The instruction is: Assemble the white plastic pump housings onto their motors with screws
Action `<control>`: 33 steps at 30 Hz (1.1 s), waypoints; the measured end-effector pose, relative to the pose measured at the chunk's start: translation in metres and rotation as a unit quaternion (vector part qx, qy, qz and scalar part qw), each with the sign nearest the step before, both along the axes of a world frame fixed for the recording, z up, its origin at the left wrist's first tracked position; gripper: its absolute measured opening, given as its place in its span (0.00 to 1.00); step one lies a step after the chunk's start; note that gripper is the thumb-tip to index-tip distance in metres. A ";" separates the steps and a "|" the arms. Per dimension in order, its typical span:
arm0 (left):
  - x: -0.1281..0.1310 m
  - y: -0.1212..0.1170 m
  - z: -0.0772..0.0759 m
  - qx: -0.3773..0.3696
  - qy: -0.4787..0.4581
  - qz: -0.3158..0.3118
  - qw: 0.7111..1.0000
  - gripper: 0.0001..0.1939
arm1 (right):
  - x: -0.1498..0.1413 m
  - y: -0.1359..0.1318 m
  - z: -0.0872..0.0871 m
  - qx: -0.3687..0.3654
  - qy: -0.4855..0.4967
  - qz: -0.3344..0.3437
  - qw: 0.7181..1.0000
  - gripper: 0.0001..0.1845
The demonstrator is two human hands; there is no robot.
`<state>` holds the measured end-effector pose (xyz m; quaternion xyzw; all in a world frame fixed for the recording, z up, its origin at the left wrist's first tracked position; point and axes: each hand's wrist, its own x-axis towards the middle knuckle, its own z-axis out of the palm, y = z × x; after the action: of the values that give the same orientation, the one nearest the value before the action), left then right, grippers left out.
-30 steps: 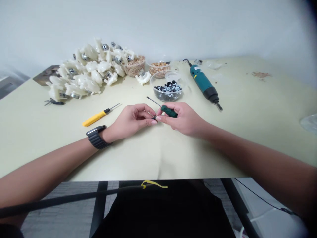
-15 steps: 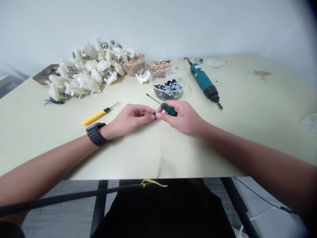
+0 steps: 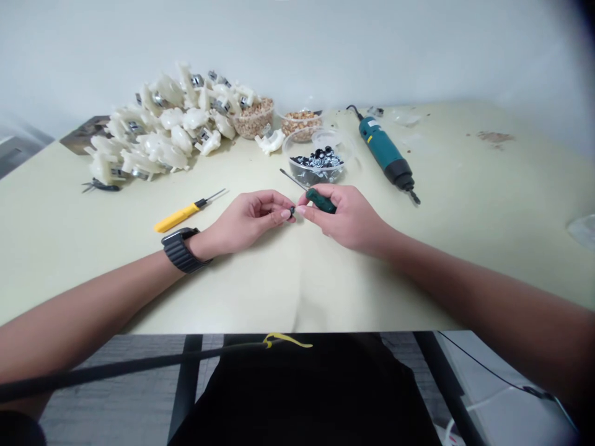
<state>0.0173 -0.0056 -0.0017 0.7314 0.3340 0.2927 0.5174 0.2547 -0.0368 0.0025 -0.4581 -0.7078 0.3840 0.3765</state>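
Observation:
Low over the table's middle, my left hand point(image 3: 253, 220) pinches a small black part point(image 3: 292, 211) between thumb and fingertips; its exact kind is too small to make out. My right hand point(image 3: 348, 217) holds a screwdriver point(image 3: 321, 201) by its dark green handle, the thin shaft pointing up and to the left. The thumb and fingertip of that hand also meet at the black part. Just behind the hands stands a clear round tub point(image 3: 318, 164) of small black and silvery pieces. A yellow-handled screwdriver point(image 3: 179, 217) lies left of my left hand.
Many cream plastic parts with metal pieces point(image 3: 162, 133) are heaped at the back left, beside small pliers point(image 3: 103, 185). Tubs of brownish small pieces point(image 3: 253, 121) and golden ones point(image 3: 301, 127) stand behind. A teal power screwdriver point(image 3: 385, 152) lies on the right.
Both hands have hardly moved; the fingertips have drawn slightly apart and the black part shows more clearly. The green screwdriver has shifted a little to the right in my hand.

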 end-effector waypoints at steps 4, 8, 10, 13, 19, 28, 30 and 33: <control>0.000 0.000 -0.001 -0.010 -0.007 0.004 1.000 0.18 | -0.001 0.001 -0.002 -0.003 0.005 0.002 1.000 0.12; 0.002 0.000 -0.004 -0.004 -0.034 0.013 0.999 0.17 | -0.004 0.001 -0.005 0.014 0.008 -0.012 1.000 0.13; 0.003 -0.001 -0.005 0.007 -0.044 0.024 0.999 0.17 | -0.007 0.000 -0.006 0.031 0.004 -0.029 0.999 0.14; 0.006 -0.001 -0.006 0.028 -0.053 0.041 0.997 0.17 | -0.010 -0.001 -0.006 0.061 -0.015 -0.056 0.996 0.14; 0.007 -0.001 -0.008 0.063 -0.059 0.050 0.995 0.17 | -0.012 -0.002 -0.005 0.099 -0.032 -0.074 0.992 0.14; 0.009 -0.003 -0.009 0.124 -0.057 0.061 0.989 0.14 | -0.015 0.000 -0.009 0.128 -0.034 -0.086 0.987 0.20; 0.010 -0.003 -0.009 0.132 -0.051 0.067 0.988 0.13 | -0.015 0.001 -0.010 0.133 -0.034 -0.087 0.987 0.20; 0.010 -0.002 -0.010 0.140 -0.044 0.068 0.987 0.11 | -0.015 0.004 -0.011 0.125 -0.032 -0.086 0.988 0.20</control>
<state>0.0268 -0.0078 -0.0118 0.7583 0.3159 0.4033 0.4032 0.2395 -0.0331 -0.0086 -0.4783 -0.7199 0.2442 0.4396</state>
